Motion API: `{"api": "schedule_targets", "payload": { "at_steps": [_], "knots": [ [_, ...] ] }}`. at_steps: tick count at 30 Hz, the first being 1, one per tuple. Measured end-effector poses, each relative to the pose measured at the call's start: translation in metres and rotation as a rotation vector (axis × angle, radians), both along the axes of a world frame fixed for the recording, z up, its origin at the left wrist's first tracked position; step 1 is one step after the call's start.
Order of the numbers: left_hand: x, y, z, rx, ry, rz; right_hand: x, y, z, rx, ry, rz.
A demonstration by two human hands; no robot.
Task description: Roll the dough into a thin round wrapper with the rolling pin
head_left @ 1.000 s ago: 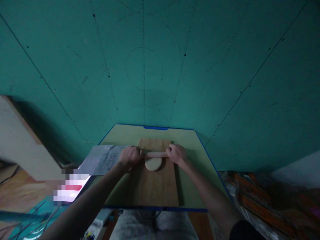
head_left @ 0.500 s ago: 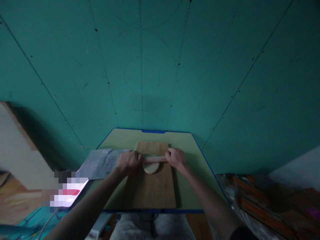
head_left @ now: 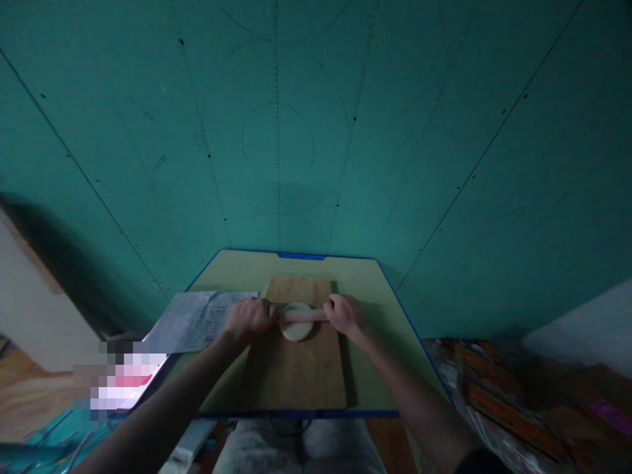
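Note:
A pale wooden rolling pin (head_left: 303,316) lies crosswise over a flat round of dough (head_left: 297,332). My left hand (head_left: 251,315) is closed around the pin's left end, and my right hand (head_left: 344,312) grips the right end. Dough shows on both the near and far side of the pin. Beneath it is a wooden cutting board (head_left: 299,375), set lengthwise on a small pale table (head_left: 378,368) with a blue edge. The ends of the pin are hidden inside my fists.
On the table's left lies a printed grey sheet (head_left: 190,322), partly under my left forearm. A lit, blurred-out screen (head_left: 131,382) is by the left edge. Green wall panels (head_left: 296,164) rise behind the table. Plastic-wrapped orange items (head_left: 498,395) are piled on the right.
The pin now sits slightly nearer the middle of the dough, with more dough showing beyond it. Both hands keep their grip. The whole view has shifted slightly.

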State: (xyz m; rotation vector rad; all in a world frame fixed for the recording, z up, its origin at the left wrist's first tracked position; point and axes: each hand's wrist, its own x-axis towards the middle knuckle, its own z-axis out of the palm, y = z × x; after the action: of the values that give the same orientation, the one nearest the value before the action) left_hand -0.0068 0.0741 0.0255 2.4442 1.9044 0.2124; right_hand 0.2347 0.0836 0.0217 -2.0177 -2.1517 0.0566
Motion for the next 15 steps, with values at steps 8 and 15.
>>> {"api": "schedule_targets", "payload": {
  "at_steps": [8,15],
  "knots": [
    [0.011,-0.005,0.014,0.045,0.094,0.072,-0.002,-0.008,0.012,0.03,-0.023,0.083],
    [0.02,-0.016,0.001,0.144,0.043,0.036,-0.013,-0.019,0.007,0.079,-0.019,0.135]
  ]
}}
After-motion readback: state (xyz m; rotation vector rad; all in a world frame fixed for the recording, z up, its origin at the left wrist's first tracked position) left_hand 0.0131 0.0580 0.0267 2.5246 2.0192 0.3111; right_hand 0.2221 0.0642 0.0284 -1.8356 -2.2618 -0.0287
